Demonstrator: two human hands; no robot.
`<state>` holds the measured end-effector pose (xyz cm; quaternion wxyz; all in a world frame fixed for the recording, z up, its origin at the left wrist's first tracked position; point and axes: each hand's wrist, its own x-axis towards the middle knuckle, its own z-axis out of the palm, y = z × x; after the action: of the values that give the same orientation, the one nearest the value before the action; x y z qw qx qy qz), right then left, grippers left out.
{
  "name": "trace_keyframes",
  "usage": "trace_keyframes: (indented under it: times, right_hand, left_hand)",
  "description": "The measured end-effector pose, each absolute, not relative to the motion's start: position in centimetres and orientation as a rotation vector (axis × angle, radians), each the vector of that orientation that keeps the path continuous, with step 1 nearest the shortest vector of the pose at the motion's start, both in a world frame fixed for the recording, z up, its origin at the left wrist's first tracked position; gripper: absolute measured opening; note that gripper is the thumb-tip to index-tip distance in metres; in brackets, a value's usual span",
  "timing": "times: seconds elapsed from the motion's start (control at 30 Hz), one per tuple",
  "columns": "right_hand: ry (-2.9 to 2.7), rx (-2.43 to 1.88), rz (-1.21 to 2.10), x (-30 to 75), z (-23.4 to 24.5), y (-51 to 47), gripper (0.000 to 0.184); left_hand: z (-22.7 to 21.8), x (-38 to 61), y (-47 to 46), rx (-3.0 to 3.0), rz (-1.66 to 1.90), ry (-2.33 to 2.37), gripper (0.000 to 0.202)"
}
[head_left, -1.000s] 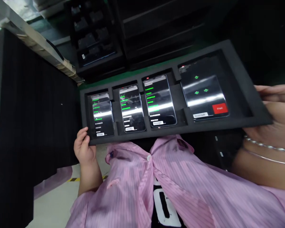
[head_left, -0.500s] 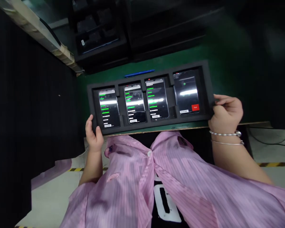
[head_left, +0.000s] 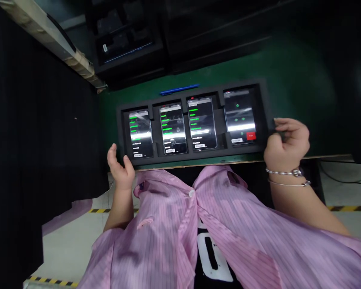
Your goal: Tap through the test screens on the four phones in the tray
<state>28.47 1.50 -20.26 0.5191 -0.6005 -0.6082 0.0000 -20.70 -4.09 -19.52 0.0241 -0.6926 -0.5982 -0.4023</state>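
Change: while the tray (head_left: 195, 154) had hung in the air, tilted, 1 s earlier, it now lay flat along the near edge of the green bench (head_left: 289, 76), having come down and away from the camera.
Tray: black foam, 4 pockets in a row, its long front side just inside the bench's near edge.
Phones: 4, all lit; phone 1 (head_left: 141, 133) at the tray's left end, phone 2 (head_left: 173, 129) and phone 3 (head_left: 202, 123) in the middle pockets, phone 4 (head_left: 240, 117) at the right end with a red button on its screen.
Left hand (head_left: 120, 168): at the tray's near-left corner, fingers loosely spread and curled upward; the thumb sat beside the foam, and I could not tell whether it touched. Earlier it had gripped that corner.
Right hand (head_left: 285, 142): at the tray's right end, fingers curled together, fingertips pinching the foam edge; 2 bracelets (head_left: 285, 172) at the wrist.
Meaning: as I judged it, the bench now bore the tray's weight, and the left grip had loosened while the right one held.
Behind: a blue pen (head_left: 179, 89) lay just past the tray's far edge; dark stacked trays (head_left: 126, 40) stood at the bench's far-left corner.
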Motion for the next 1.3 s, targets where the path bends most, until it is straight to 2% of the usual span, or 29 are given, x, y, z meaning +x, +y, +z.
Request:
trace_keyframes:
  times: [0.1, 0.17, 0.23, 0.33, 0.47, 0.67, 0.77, 0.87, 1.03, 1.17, 1.3]
  right_hand:
    - [-1.750, -1.340, -0.103, 26.1, -17.7, 0.5, 0.032]
    - [-1.930, -1.267, 0.110, 23.3, -16.2, 0.1, 0.039]
    - [-2.107, -1.145, 0.294, 20.4, -15.4, 0.0, 0.039]
    - [-2.214, -1.009, 0.325, 17.5, -15.7, 0.1, 0.040]
    - [-2.211, -1.027, 0.268, 16.7, -16.8, 0.3, 0.044]
    - [-2.250, -1.024, 0.209, 16.8, -16.7, 0.3, 0.040]
    - [-2.258, -1.038, 0.206, 16.8, -16.6, 0.2, 0.039]
    - [-2.264, -1.024, 0.220, 16.8, -16.9, 0.1, 0.037]
    - [-2.255, -1.077, 0.231, 16.4, -17.3, 0.1, 0.037]
    - [-2.137, -1.124, 0.310, 17.7, -15.9, 0.4, 0.040]
    - [-1.895, -1.209, 0.209, 21.1, -13.8, 0.7, 0.039]
  left_hand:
    - [-16.8, -18.8, -4.0, -2.198, -1.019, -1.706, 0.044]
    - [-15.2, -16.8, -3.5, -2.319, -0.928, -1.628, 0.037]
    - [-14.4, -14.6, -2.9, -2.433, -0.836, -1.588, 0.032]
    - [-14.8, -11.9, -2.0, -2.509, -0.702, -1.607, 0.035]
    - [-16.2, -10.6, -1.4, -2.486, -0.574, -1.778, 0.050]
    - [-15.7, -10.6, -1.5, -2.527, -0.586, -1.887, 0.056]
    - [-14.4, -12.5, -2.2, -2.484, -0.803, -1.874, 0.062]
    - [-13.6, -15.4, -3.2, -2.293, -0.973, -1.901, 0.057]
    - [-15.1, -18.4, -4.3, -2.185, -0.821, -2.111, 0.046]
    - [-16.3, -18.3, -4.1, -2.207, -0.727, -2.207, 0.048]
    - [-16.2, -18.4, -3.3, -2.200, -0.694, -2.285, 0.052]
